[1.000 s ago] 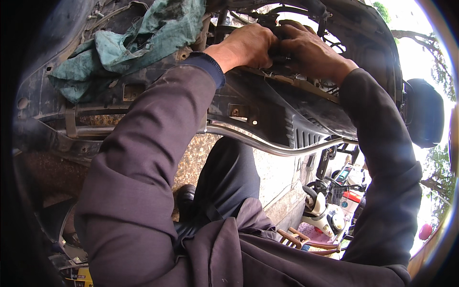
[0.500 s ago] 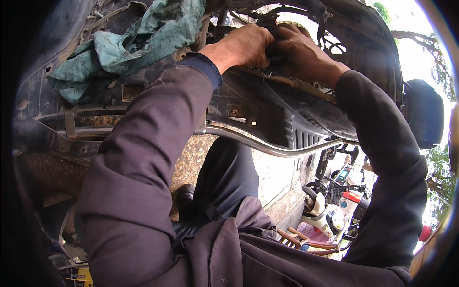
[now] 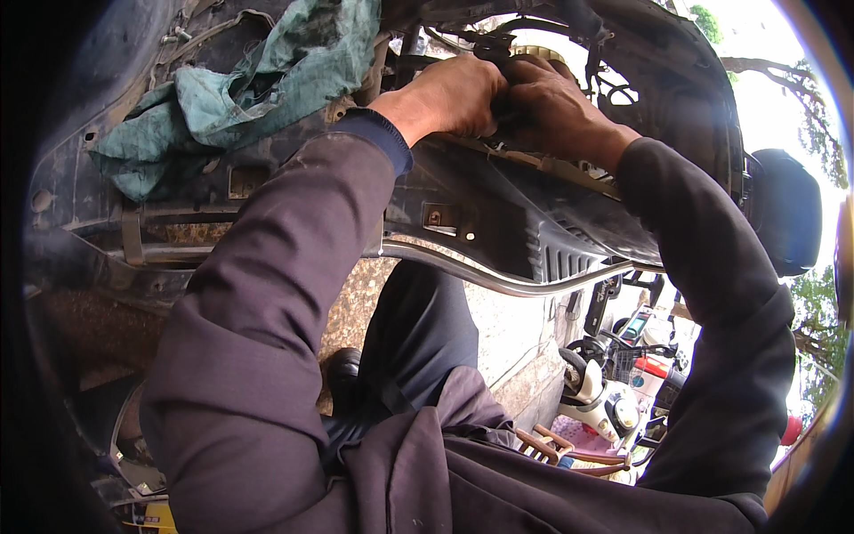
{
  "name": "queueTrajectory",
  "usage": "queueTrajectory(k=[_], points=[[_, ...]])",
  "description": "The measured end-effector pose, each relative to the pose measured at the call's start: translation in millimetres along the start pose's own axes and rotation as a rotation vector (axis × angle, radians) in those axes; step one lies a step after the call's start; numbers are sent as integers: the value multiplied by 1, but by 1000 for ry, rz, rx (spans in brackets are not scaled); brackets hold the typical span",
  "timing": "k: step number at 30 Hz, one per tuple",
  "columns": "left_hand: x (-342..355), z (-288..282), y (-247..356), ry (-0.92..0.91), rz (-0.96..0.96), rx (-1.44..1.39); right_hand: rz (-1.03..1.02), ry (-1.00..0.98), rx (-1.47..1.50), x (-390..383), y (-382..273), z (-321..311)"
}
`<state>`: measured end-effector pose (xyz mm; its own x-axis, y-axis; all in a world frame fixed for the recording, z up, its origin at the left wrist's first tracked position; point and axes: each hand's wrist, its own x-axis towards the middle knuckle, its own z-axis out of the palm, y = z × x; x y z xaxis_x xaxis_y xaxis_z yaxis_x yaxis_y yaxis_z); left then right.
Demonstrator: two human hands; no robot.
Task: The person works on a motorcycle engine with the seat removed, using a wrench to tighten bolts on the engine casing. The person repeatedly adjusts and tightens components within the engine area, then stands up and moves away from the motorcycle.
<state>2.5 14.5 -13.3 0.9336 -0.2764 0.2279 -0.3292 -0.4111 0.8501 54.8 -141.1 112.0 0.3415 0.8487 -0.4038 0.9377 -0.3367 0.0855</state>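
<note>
Both my hands are close together inside the opened black body of a scooter-like vehicle (image 3: 480, 209). My left hand (image 3: 458, 93) is closed, its fingers curled round something dark that the hand itself hides. Against it, my right hand (image 3: 556, 107) is also closed, with its fingertips out of sight among dark parts. Just beyond the right hand shows a pale ribbed round cap (image 3: 538, 53). Black wires (image 3: 614, 89) hang to the right of it. A stained green cloth (image 3: 240, 98) lies over the frame, left of my left hand.
A curved metal tube (image 3: 498, 280) runs along the near side of the body. To the lower right stand a white scooter (image 3: 605, 405) and a wooden chair (image 3: 569, 449). A dark rounded box (image 3: 783, 212) is at the far right. A yellow item (image 3: 147, 514) sits at the lower left.
Both hands stay in nearly the same place, with the right one shifted slightly. More of the pale ribbed cap shows beyond it.
</note>
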Motion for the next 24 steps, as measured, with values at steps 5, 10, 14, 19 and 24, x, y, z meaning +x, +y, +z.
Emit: queueTrajectory(k=[5,10,14,19,24], points=[[-1,-1,1,36,8,53,-42,-4,-72,0,-5,-3],[-2,0,-3,89,77,-43,-31,-43,-139,1,-8,-5],[-2,-2,-3,68,73,-43,-17,-67,-182,2,-7,-5],[-4,-6,-3,44,62,-71,-6,-65,-192,2,-8,-3],[-4,-9,-6,7,56,-75,10,-56,-201,3,-10,-1]])
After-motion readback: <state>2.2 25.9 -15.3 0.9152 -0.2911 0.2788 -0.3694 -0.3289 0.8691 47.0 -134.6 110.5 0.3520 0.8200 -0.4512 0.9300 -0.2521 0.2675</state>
